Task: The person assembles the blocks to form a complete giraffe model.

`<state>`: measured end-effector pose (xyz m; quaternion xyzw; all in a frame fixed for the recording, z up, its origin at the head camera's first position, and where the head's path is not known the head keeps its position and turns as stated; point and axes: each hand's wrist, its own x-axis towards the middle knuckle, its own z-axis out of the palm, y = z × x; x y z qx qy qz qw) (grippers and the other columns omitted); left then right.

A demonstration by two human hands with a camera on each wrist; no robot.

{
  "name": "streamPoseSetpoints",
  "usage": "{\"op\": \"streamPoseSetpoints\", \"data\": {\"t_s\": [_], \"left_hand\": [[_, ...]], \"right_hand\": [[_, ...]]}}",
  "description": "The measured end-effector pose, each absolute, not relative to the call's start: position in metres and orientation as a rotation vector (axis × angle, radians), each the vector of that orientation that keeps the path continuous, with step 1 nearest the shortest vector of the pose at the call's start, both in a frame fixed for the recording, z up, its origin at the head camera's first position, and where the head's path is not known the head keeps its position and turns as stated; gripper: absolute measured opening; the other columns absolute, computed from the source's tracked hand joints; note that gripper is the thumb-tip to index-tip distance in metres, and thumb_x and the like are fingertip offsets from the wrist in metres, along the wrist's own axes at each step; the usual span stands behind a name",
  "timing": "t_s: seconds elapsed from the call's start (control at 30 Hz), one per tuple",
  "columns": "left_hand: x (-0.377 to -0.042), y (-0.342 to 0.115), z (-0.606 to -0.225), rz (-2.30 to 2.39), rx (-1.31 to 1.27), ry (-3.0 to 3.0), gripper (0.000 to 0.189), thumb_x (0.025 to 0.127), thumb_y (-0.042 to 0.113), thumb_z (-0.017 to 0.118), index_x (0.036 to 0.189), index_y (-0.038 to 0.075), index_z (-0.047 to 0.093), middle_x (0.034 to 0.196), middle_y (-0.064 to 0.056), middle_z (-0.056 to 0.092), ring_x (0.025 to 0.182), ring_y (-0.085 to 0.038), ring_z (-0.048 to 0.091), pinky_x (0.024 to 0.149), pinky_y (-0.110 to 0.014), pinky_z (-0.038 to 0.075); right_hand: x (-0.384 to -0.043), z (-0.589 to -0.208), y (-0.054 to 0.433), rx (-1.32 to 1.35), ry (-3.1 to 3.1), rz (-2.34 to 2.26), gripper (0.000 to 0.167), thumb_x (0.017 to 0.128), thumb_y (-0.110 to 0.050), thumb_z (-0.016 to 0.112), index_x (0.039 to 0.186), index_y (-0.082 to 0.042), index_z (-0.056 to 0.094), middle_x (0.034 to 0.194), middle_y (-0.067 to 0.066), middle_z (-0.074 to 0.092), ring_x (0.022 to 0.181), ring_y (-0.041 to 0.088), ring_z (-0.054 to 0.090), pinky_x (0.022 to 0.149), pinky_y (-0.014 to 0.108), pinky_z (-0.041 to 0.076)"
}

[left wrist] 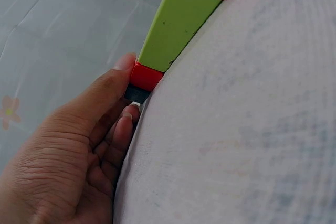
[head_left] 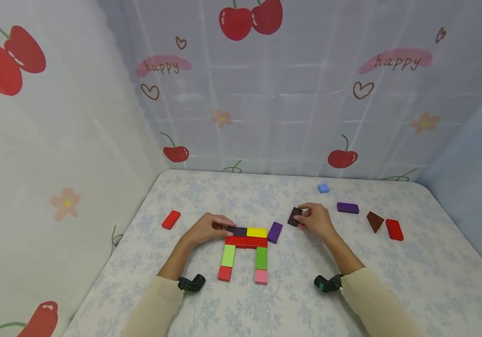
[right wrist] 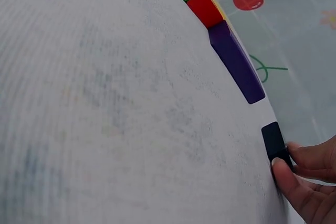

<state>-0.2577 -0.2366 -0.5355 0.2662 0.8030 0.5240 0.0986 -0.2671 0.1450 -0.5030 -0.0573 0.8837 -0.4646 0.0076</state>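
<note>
Nearest me, my pale sleeves [head_left: 152, 306] reach in over the patterned tablecloth [head_left: 295, 309], a small black device at each wrist. Just past them, a pink block [head_left: 261, 277] and a small red block [head_left: 224, 274] end two legs, meeting a dark green block [head_left: 261, 258] and a light green block [head_left: 228, 256]. Two crosswise red blocks [head_left: 257, 242] sit end to end beyond those.

Along their far edge lie a black block [head_left: 237, 231] and a yellow block [head_left: 257, 232], end to end. My left hand [head_left: 209, 229] has the black one between thumb and fingers at its left end, so it lies right at my fingertips. A tilted purple block [head_left: 274, 232] is by the row's right end.

Farther out and to the right, my right hand [head_left: 317, 220] pinches a dark brown block [head_left: 294, 216]; it sticks out leftward from my fingertips, apart from the purple one. A loose red block [head_left: 171, 219] is well left of my left hand. Right of my right hand are a brown triangular block [head_left: 375, 222] and another red piece [head_left: 394, 230]. Beyond are a second purple piece [head_left: 347, 208] and, farthest, a light blue block [head_left: 323, 188], before the cherry-print curtain [head_left: 266, 107].
</note>
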Motion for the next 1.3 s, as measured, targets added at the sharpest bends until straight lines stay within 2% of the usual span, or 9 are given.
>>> {"op": "streamPoseSetpoints", "data": {"t_s": [0.17, 0.4, 0.7, 1.03, 1.3], "left_hand": [[-0.258, -0.237, -0.536, 1.555, 0.781, 2.368, 0.030, 0.086, 0.015, 0.083, 0.116, 0.012, 0.079, 0.111, -0.003, 0.073, 0.081, -0.015, 0.060, 0.070, -0.026, 0.051], [-0.259, -0.236, -0.535, 1.554, 0.766, 2.367, 0.030, 0.086, 0.016, 0.084, 0.115, 0.014, 0.080, 0.110, -0.002, 0.074, 0.081, -0.017, 0.060, 0.070, -0.026, 0.050], [-0.259, -0.237, -0.538, 1.550, 0.768, 2.372, 0.030, 0.085, 0.015, 0.084, 0.115, 0.016, 0.080, 0.111, -0.001, 0.073, 0.081, -0.019, 0.060, 0.069, -0.026, 0.050], [-0.257, -0.238, -0.535, 1.534, 0.760, 2.404, 0.030, 0.086, 0.015, 0.084, 0.115, 0.017, 0.080, 0.113, 0.000, 0.073, 0.090, -0.020, 0.062, 0.074, -0.027, 0.052], [-0.258, -0.236, -0.536, 1.537, 0.786, 2.399, 0.031, 0.085, 0.015, 0.084, 0.116, 0.013, 0.079, 0.113, -0.004, 0.073, 0.086, -0.017, 0.062, 0.073, -0.026, 0.052]], "right_hand": [[-0.270, -0.507, 0.139, -0.237, 2.777, -1.470, 0.042, 0.092, -0.004, 0.074, 0.130, 0.011, 0.062, 0.080, 0.014, 0.073, 0.058, 0.018, 0.068, 0.056, 0.030, 0.056], [-0.274, -0.512, 0.131, -0.221, 2.860, -1.434, 0.041, 0.088, -0.013, 0.081, 0.124, 0.005, 0.069, 0.076, 0.011, 0.073, 0.055, 0.015, 0.061, 0.053, 0.031, 0.049], [-0.271, -0.511, 0.122, -0.140, 2.878, -1.369, 0.042, 0.089, -0.020, 0.081, 0.124, 0.000, 0.071, 0.084, 0.012, 0.075, 0.068, 0.018, 0.064, 0.059, 0.030, 0.047], [-0.270, -0.511, 0.116, -0.124, 2.863, -1.333, 0.045, 0.090, -0.027, 0.080, 0.128, -0.006, 0.070, 0.078, 0.004, 0.075, 0.075, 0.019, 0.069, 0.069, 0.034, 0.050], [-0.269, -0.514, 0.117, -0.109, 2.880, -1.297, 0.045, 0.088, -0.031, 0.081, 0.128, -0.011, 0.072, 0.074, 0.000, 0.074, 0.071, 0.017, 0.065, 0.065, 0.033, 0.048]]}}
